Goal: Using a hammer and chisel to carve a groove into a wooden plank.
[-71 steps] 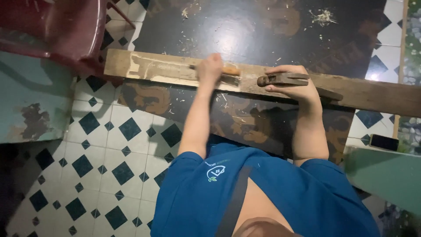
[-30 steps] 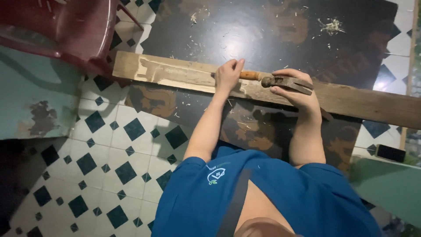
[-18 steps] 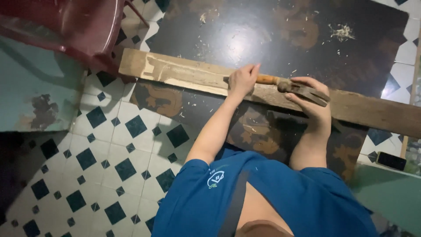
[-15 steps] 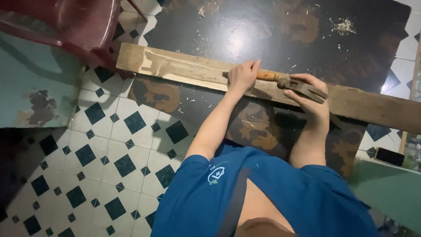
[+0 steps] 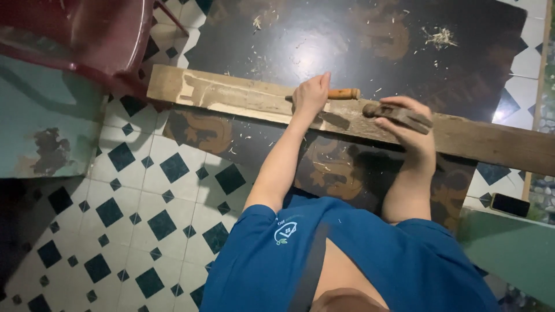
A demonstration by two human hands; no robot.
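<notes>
Left hand [image 5: 310,95]: fingers closed around a wooden-handled chisel [image 5: 342,93], pressed onto the long weathered wooden plank [image 5: 231,98]. Right hand [image 5: 404,124]: fingers wrapped around a dark metal hammer [image 5: 399,114], just beside the chisel.

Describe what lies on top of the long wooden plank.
On the plank the left hand grips a wooden-handled chisel; its blade is hidden by the hand. The right hand holds a hammer there; most of the handle is covered.
</notes>
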